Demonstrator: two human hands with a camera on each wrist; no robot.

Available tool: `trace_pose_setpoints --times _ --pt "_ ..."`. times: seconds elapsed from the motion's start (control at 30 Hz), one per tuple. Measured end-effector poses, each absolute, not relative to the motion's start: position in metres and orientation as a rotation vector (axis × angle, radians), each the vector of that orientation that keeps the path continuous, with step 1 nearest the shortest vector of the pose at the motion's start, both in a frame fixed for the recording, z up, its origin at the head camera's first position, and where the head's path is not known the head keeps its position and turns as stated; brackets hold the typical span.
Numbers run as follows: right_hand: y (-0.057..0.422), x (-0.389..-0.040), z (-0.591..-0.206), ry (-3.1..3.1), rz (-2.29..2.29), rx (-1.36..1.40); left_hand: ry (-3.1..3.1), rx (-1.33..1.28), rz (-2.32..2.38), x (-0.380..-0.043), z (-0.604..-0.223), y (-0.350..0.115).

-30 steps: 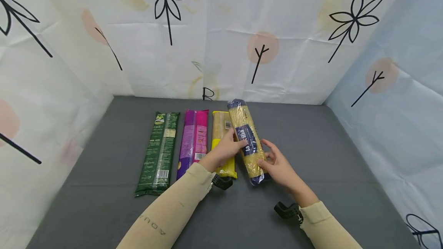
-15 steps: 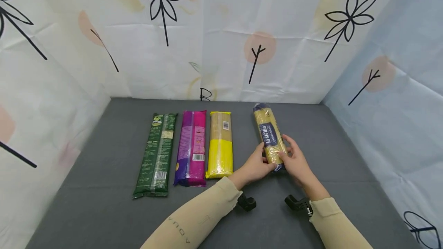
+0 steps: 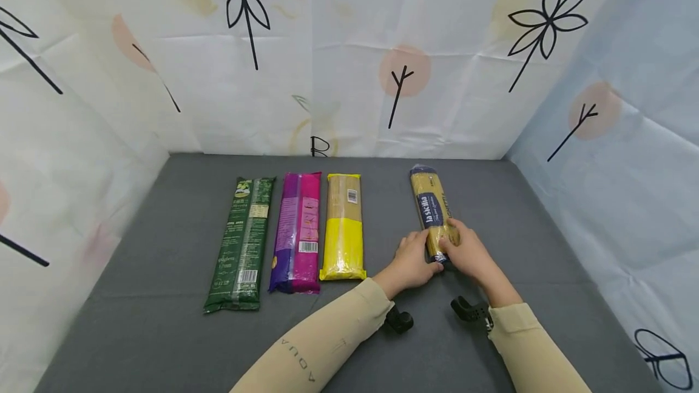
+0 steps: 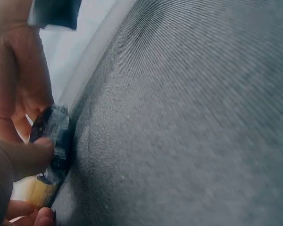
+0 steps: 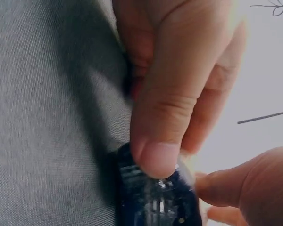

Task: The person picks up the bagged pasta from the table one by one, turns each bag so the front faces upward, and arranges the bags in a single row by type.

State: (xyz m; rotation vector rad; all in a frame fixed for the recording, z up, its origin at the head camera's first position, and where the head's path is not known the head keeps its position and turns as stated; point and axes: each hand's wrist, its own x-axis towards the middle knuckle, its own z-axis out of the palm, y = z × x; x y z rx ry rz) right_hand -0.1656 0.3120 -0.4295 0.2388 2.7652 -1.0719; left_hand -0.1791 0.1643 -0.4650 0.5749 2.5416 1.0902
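A spaghetti pack (image 3: pixel 430 208), clear film over yellow strands with a dark blue "la sicilia" label, lies on the grey table, tilted a little to the left at its far end. My left hand (image 3: pixel 411 261) grips its near left side, thumb (image 4: pixel 37 153) on the dark blue end. On the opposite side my right hand (image 3: pixel 466 251) holds the pack, with the thumb (image 5: pixel 160 150) over the near end in the right wrist view. Left of it lie a yellow and tan pack (image 3: pixel 343 229), a pink and purple pack (image 3: pixel 296 232) and a dark green pack (image 3: pixel 240 244), side by side.
The grey cloth-covered table (image 3: pixel 164 332) is bounded by a white patterned curtain (image 3: pixel 349 77) at the back and both sides. Black wrist cameras, such as the right one (image 3: pixel 469 310), sit below each hand.
Both hands have carried the spaghetti pack from over the yellow pack to the right and set it lying on the table. The left hand has shifted to its near end.
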Motion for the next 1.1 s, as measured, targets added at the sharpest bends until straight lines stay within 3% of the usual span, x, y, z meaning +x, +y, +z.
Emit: trace_pose_setpoints --times 0.43,0.83,1.1 --pt "0.316 -0.189 -0.438 2.828 -1.019 0.225 2.64 0.626 0.925 -0.201 -0.465 0.167" --pt "0.319 -0.19 -0.44 2.821 -1.005 0.266 2.725 0.608 0.779 -0.194 -0.463 0.174" --pt "0.318 -0.188 -0.44 2.892 -0.97 0.23 2.538 0.743 0.842 -0.202 -0.464 0.161"
